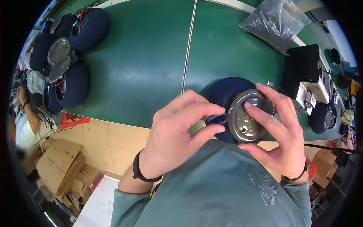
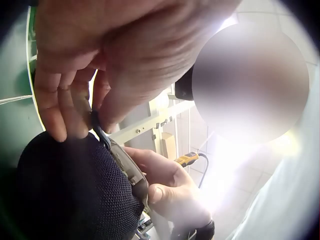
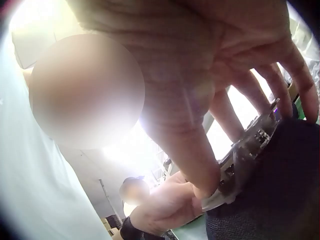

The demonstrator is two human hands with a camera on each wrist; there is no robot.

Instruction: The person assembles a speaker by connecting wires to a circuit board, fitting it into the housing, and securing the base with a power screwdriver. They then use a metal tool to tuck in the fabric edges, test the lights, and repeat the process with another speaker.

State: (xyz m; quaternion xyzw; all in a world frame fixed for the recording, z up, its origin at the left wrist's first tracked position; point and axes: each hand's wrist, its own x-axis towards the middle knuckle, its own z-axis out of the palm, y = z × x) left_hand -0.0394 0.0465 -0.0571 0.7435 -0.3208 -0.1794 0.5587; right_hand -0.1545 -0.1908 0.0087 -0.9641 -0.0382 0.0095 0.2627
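Note:
A smoky, see-through round cover (image 1: 239, 123) lies over a rounded body in dark blue mesh fabric (image 1: 225, 90) at the table's near edge. My right hand (image 1: 283, 132) holds the cover by its rim, thumb at the near side and fingers spread over the far side and top. In the right wrist view, small fittings show along the cover's edge (image 3: 252, 145). Between thumb and forefinger, my left hand (image 1: 174, 130) pinches a dark blue cord loop (image 1: 215, 120) at the cover's left side. The left wrist view shows that loop (image 2: 100, 134) rising beside the mesh.
Several similar dark blue fabric bodies (image 1: 92, 32) with red wires stand at the left end of the green table (image 1: 143, 56). A plastic bag of dark granules (image 1: 270, 26) and a black-and-white machine (image 1: 306, 72) are to the right. Cardboard (image 1: 60, 166) is stacked on the floor at left.

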